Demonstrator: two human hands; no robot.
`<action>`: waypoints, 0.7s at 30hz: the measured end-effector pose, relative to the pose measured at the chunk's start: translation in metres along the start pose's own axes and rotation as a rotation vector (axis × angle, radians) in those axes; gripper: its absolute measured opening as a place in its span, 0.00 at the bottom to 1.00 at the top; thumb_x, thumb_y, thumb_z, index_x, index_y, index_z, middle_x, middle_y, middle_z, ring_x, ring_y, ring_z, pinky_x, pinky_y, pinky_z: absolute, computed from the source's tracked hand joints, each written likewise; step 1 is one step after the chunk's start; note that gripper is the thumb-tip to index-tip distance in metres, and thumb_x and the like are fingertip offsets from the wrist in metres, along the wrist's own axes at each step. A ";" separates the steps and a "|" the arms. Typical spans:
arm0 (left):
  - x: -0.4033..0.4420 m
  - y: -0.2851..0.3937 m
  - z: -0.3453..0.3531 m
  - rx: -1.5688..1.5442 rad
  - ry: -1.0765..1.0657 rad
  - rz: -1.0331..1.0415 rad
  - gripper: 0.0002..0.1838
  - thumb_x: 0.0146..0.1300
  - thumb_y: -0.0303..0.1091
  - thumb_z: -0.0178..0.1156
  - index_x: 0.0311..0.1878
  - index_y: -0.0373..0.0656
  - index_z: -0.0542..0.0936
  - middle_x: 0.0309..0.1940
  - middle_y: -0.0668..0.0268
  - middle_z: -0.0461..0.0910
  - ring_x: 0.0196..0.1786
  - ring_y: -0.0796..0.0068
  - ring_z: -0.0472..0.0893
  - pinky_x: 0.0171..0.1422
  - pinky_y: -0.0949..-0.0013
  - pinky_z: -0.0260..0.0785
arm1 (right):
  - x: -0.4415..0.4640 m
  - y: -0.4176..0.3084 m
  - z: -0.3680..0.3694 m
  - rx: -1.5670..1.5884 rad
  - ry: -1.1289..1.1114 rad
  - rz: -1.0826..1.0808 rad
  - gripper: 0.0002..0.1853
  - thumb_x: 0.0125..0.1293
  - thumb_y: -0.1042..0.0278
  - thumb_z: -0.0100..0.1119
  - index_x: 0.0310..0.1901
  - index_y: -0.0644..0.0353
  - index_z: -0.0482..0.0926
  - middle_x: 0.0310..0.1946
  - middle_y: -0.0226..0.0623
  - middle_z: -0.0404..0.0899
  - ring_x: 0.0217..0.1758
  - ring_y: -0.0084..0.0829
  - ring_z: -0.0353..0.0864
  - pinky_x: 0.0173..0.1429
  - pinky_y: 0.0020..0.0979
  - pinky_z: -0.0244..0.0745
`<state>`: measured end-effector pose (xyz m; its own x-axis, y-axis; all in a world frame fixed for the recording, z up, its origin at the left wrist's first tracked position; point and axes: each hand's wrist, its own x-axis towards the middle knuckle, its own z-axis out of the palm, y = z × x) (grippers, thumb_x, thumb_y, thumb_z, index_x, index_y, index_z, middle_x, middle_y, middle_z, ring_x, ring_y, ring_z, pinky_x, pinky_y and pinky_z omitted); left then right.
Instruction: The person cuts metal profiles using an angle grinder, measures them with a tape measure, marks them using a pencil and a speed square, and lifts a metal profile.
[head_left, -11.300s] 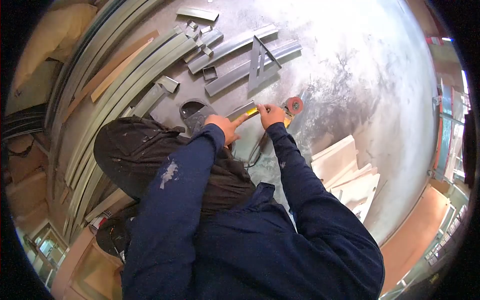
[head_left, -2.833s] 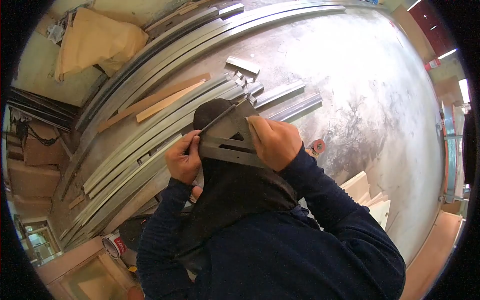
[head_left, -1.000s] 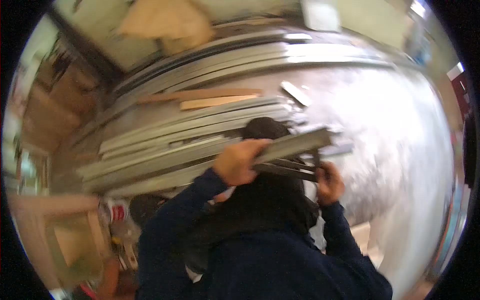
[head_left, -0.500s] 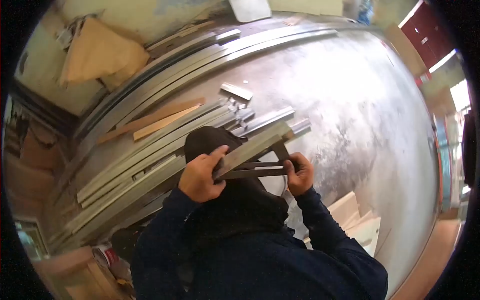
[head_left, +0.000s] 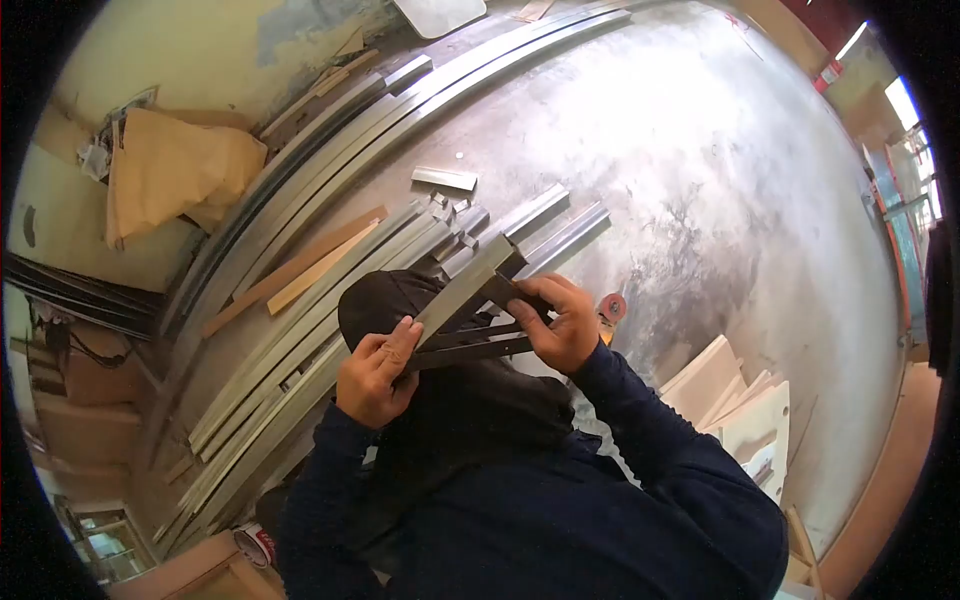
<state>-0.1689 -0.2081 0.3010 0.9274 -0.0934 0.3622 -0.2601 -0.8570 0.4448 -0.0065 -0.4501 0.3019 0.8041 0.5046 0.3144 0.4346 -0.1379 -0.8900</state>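
Note:
My left hand [head_left: 378, 375] grips the near end of a grey metal profile [head_left: 465, 290], its fingers lying along the side. Thumb and fingers of my right hand [head_left: 562, 322] close on a dark flat metal bracket [head_left: 497, 290] at the profile's far end. From there long dark strips [head_left: 475, 352] of the bracket run back toward my left hand. The profile slants up and to the right, above my dark-clothed lap. My left hand hides where the strips end.
Long metal profiles [head_left: 330, 310] lie on the floor to the left, with wooden strips [head_left: 310, 265] beside them. A short metal offcut [head_left: 445, 178] lies beyond. Pale board pieces [head_left: 705, 385] sit at right. A tool with a round reddish disc [head_left: 612, 307] shows behind my right hand.
My right hand has moved left and up, now gripping the bracket against the profile's end. My left hand has shifted slightly left and down. The view has turned, uncovering the disc tool.

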 end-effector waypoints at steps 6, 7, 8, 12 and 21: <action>0.005 0.004 -0.004 0.009 -0.031 -0.013 0.44 0.42 0.21 0.69 0.70 0.40 0.71 0.60 0.51 0.81 0.39 0.52 0.83 0.45 0.58 0.78 | 0.007 0.005 0.002 0.120 -0.076 0.038 0.09 0.60 0.74 0.67 0.41 0.68 0.83 0.33 0.48 0.82 0.35 0.43 0.84 0.41 0.36 0.77; 0.005 0.004 -0.005 0.011 -0.034 -0.015 0.44 0.42 0.21 0.69 0.70 0.40 0.71 0.60 0.51 0.81 0.39 0.52 0.83 0.45 0.58 0.78 | 0.007 0.001 0.001 0.134 -0.086 0.083 0.09 0.61 0.74 0.66 0.41 0.69 0.83 0.34 0.48 0.82 0.35 0.44 0.84 0.42 0.36 0.77; 0.005 0.002 -0.005 -0.006 -0.038 -0.026 0.45 0.41 0.21 0.70 0.70 0.41 0.72 0.60 0.52 0.81 0.39 0.52 0.83 0.45 0.58 0.78 | 0.008 -0.002 0.000 0.137 -0.086 0.085 0.09 0.61 0.74 0.66 0.41 0.69 0.83 0.34 0.48 0.82 0.35 0.44 0.84 0.42 0.36 0.77; 0.003 0.001 -0.003 -0.009 -0.038 -0.081 0.48 0.37 0.22 0.73 0.70 0.50 0.73 0.63 0.58 0.79 0.41 0.56 0.82 0.47 0.61 0.79 | 0.010 -0.010 -0.002 0.053 -0.096 0.102 0.09 0.61 0.73 0.66 0.40 0.69 0.84 0.35 0.50 0.83 0.37 0.45 0.85 0.43 0.36 0.77; 0.002 0.001 -0.002 -0.004 -0.035 -0.075 0.47 0.38 0.23 0.73 0.70 0.50 0.74 0.64 0.58 0.79 0.41 0.57 0.83 0.46 0.61 0.80 | 0.010 -0.002 -0.001 0.077 -0.094 0.088 0.09 0.61 0.74 0.67 0.40 0.69 0.83 0.35 0.50 0.83 0.37 0.44 0.85 0.43 0.35 0.77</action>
<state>-0.1682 -0.2080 0.3035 0.9530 -0.0467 0.2994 -0.1907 -0.8604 0.4726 0.0013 -0.4457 0.3075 0.7947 0.5715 0.2048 0.3285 -0.1211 -0.9367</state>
